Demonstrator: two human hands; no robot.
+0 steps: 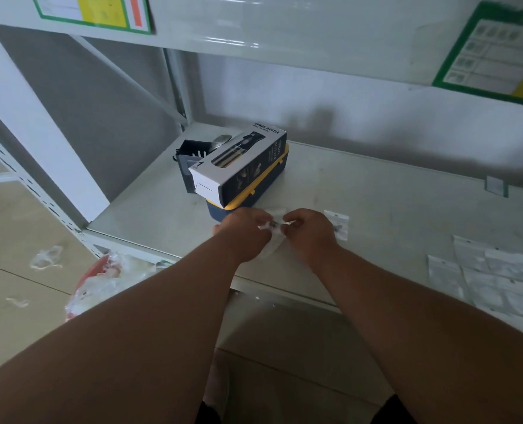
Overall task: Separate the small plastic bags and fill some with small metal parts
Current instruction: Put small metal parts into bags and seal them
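Note:
Both hands meet over the grey shelf (376, 191), just in front of a blue box. My left hand (244, 232) and my right hand (309, 231) pinch one small clear plastic bag (273, 240) between them; small dark metal parts (273, 224) show at its top between the fingertips. To the right of my right hand another small bag (339, 224) with dark parts inside lies flat on the shelf. Several empty clear bags (495, 276) lie spread out at the shelf's right front.
A white and black spray bottle carton (238, 162) rests on a blue box with a yellow lid (251, 197); a dark slotted holder (191, 151) stands behind them. Left, below the shelf, lie a crumpled red and clear plastic wrap (107, 280) and cardboard (15, 240).

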